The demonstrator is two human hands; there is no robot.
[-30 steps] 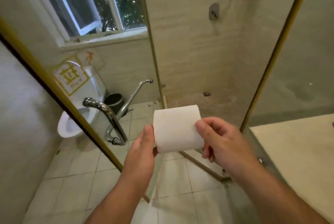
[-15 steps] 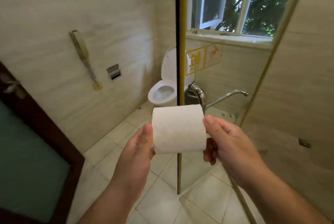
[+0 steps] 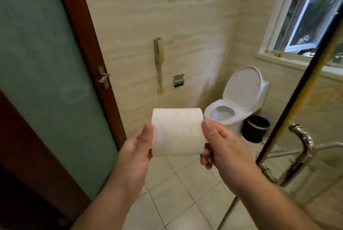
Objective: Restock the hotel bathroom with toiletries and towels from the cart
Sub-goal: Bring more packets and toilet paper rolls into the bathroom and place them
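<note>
**Toilet roll held in both hands, facing the wall holder**

Head view: A white toilet roll (image 3: 177, 134) is held at mid-frame above the tiled floor (image 3: 181, 183), its long axis running side to side. The left hand (image 3: 135, 153) grips its left end with the thumb laid along the edge. The right hand (image 3: 224, 148) grips its right end, thumb on top and fingers curled beneath.

Straight beyond the roll, on the far wall, sits a recessed metal holder (image 3: 178, 81). It is well apart from the roll, and neither hand looks clearly nearer to it. A wall phone (image 3: 159, 51) hangs just left of the holder. The toilet (image 3: 233, 103), lid up, stands to its right with a black bin (image 3: 257, 127) beside it.

The way forward looks open along the floor. It is bounded on the left by a frosted door (image 3: 46, 63) and on the right by a glass panel's dark edge (image 3: 297, 100) with a chrome handle (image 3: 304, 148).
</note>
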